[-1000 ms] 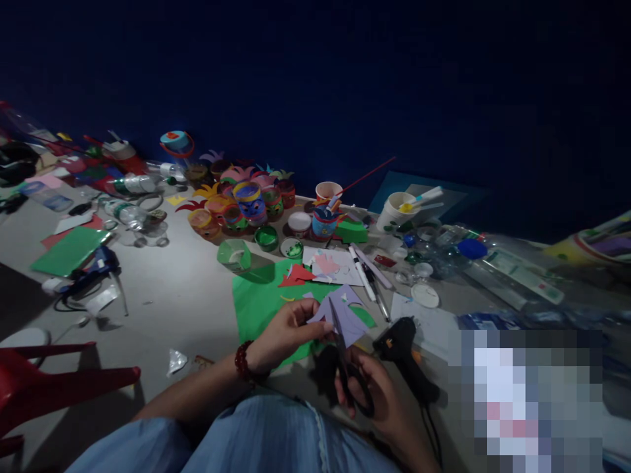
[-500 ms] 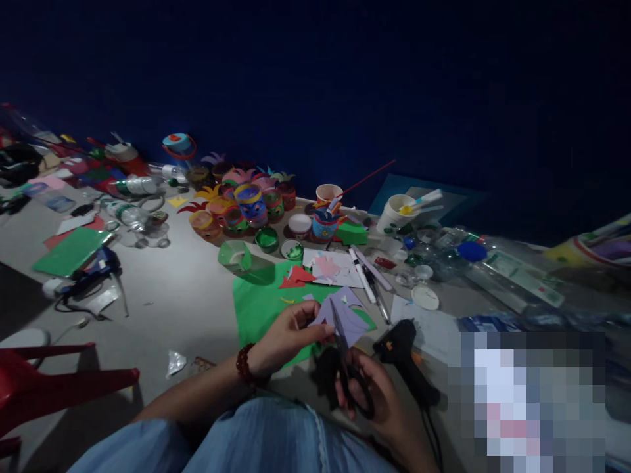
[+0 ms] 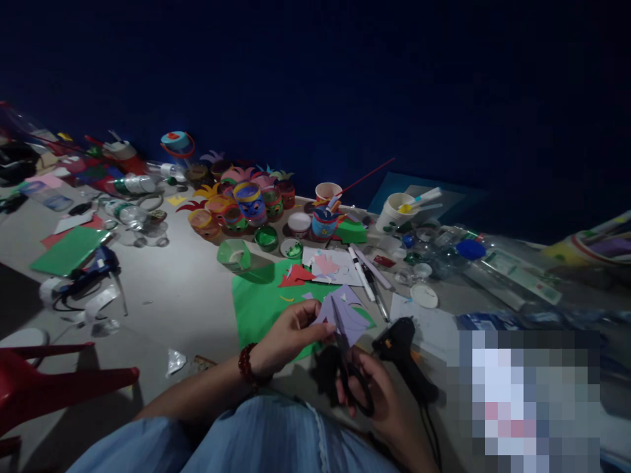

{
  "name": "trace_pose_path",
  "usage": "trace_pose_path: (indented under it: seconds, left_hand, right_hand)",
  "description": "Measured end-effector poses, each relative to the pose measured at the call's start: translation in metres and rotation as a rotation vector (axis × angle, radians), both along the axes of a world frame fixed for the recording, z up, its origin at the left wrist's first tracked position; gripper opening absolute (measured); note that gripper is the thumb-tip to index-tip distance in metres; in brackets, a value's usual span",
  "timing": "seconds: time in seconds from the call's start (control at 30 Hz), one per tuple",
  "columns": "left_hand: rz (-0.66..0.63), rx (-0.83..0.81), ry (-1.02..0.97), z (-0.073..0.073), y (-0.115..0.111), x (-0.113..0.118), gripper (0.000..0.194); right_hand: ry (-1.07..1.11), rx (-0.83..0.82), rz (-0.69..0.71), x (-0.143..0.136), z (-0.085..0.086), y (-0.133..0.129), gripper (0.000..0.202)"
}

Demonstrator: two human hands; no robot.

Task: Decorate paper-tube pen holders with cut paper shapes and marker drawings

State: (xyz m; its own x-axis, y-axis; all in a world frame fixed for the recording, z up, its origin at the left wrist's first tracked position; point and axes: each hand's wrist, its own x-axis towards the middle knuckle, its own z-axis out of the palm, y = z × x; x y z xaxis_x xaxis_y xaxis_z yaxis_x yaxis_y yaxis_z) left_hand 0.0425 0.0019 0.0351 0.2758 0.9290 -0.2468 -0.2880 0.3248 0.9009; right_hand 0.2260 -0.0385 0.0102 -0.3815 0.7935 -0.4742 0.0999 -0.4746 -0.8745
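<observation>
My left hand (image 3: 296, 330) pinches the left edge of a purple paper piece (image 3: 351, 322), which is held up over the table. Black-handled scissors (image 3: 355, 384) are in my right hand (image 3: 369, 387), my fingers through and around the handles. Their blades point away from me and lie across the purple paper, close to my left fingertips. Under the paper lies a green sheet (image 3: 256, 302), with red paper scraps (image 3: 296, 275) on its far part. A black glue gun (image 3: 408, 358) rests just right of my right hand.
Decorated cups (image 3: 249, 203) stand clustered at the back, near a green clear cup (image 3: 234, 255) and open paint pots (image 3: 292, 248). Markers (image 3: 362, 274) lie beyond the purple paper. Plastic bottles (image 3: 507, 282) are at the right. A blue glue gun (image 3: 93, 269) and red stool (image 3: 64, 381) are at the left.
My hands, the scissors and the purple paper have hardly moved. At the left, clear plastic pieces near the blue glue gun show in a different position.
</observation>
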Motion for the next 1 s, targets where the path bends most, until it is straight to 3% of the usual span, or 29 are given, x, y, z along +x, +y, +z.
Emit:
trace_pose_path:
  seconds: [0.27,1.0]
  left_hand:
    - [-0.004,0.023,0.006,0.0027,-0.0005,-0.0004,0.031]
    - [-0.028,0.030,0.001,0.0044,-0.0023,0.0002,0.031]
  right_hand:
    - [0.044,-0.064,-0.021,-0.0004,-0.0005,-0.0003,0.068]
    - [-0.043,0.018,0.004,0.0019,0.0029,-0.0009,0.068]
